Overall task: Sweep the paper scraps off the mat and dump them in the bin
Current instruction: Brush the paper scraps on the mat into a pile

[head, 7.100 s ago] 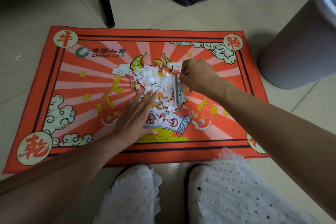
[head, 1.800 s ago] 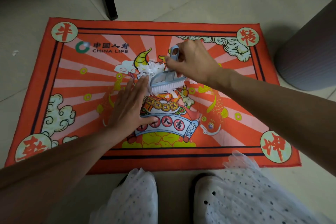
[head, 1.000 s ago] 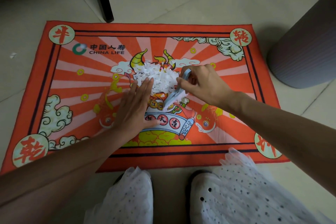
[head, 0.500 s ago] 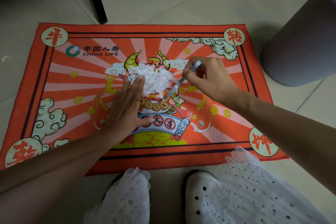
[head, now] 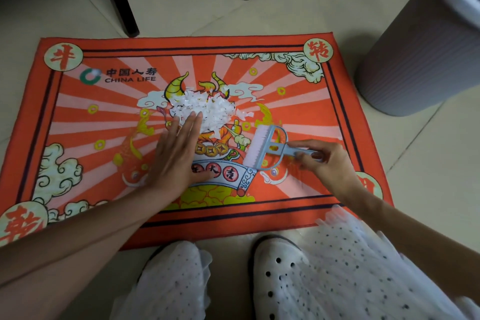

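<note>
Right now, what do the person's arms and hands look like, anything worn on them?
Both forearms are bare, no sleeves in view. The left hand and right hand wear no gloves, and no rings, watch or bracelets show.

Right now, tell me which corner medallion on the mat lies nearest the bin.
The far-right medallion, the corner closest to the grey ribbed bin. The far-left one and near-left one sit across the mat; the near-right one is partly hidden by the right hand.

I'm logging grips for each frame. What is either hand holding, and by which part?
The right hand pinches the small blue brush by the end of its handle. The left hand holds nothing; it lies flat on the mat.
</note>
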Tool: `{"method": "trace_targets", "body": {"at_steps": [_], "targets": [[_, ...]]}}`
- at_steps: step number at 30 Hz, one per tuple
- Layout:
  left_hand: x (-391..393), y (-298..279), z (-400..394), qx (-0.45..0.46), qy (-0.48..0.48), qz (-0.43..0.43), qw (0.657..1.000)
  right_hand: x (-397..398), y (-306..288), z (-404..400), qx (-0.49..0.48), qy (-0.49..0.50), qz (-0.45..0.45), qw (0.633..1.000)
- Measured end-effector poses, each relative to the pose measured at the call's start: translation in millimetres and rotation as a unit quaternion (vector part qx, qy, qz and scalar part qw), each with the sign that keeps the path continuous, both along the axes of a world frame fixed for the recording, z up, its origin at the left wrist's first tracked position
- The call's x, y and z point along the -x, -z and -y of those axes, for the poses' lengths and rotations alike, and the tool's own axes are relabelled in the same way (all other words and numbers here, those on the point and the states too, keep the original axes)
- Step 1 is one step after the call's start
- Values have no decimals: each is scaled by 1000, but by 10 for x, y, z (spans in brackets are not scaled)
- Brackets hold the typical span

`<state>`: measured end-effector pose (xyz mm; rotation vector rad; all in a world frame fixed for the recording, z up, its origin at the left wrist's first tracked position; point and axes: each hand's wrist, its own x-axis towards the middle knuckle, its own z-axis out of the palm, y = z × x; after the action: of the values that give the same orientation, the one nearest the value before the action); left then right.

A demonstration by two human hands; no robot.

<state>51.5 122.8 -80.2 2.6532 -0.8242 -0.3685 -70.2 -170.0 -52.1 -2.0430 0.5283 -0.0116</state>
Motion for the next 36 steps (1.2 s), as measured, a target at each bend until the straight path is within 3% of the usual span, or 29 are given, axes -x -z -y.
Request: {"method": "trace_targets", "body": {"at_steps": [3, 10, 24, 36], "targets": [[28, 2, 54, 1, 10, -3, 1000, 40, -7, 83, 119, -59, -26, 991], [21, 28, 133, -6, 11, 10, 1000, -4, 54, -23, 271, -194, -25, 942], [-24, 46, 90, 15, 8, -2, 1000, -644, -1, -503, 278, -246, -43, 928], [-75, 20, -125, -2, 3, 25, 1000, -699, -692, -272, 351, -248, -54, 901]]}}
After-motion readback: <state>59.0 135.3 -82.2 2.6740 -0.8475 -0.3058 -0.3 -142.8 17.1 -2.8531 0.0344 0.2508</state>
